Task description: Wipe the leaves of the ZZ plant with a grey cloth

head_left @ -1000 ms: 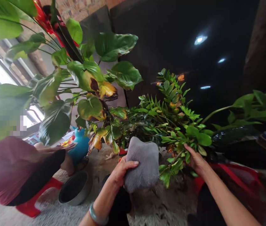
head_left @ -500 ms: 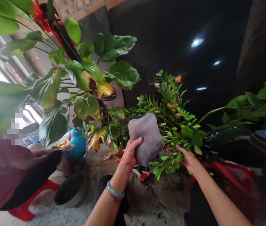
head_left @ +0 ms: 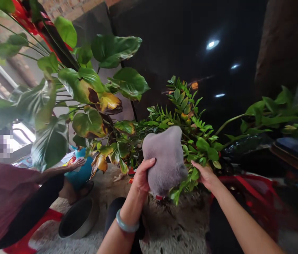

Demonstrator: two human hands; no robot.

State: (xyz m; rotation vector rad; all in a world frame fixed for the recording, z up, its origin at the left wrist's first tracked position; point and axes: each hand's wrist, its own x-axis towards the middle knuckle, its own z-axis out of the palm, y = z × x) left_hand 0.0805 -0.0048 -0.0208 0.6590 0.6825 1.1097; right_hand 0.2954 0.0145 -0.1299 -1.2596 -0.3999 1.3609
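A fuzzy grey-mauve cloth (head_left: 165, 158) with rounded corners is in my left hand (head_left: 141, 175), thumb on its near face and fingers hidden behind it. I wear a pale green bangle (head_left: 126, 223) on that wrist. Just right of the cloth, my right hand (head_left: 206, 176) is closed at a leafy stem (head_left: 195, 174) of a low green plant (head_left: 188, 106); its fingertips are partly hidden among the leaves. The cloth covers part of this plant's foliage.
A tall plant (head_left: 128, 83) with big, partly yellowed leaves leans in from the left. Below it sit a dark basin (head_left: 76, 218), a blue object (head_left: 81, 171) and a person in a mauve top (head_left: 8, 197) on a red stool (head_left: 36, 229). A red bag (head_left: 260, 197) lies right.
The cloth has turned more face-on to me and tilted, still in my left hand. My right hand stays at the leaves. The view has shifted slightly. The seated person's hand has moved onto the blue object.
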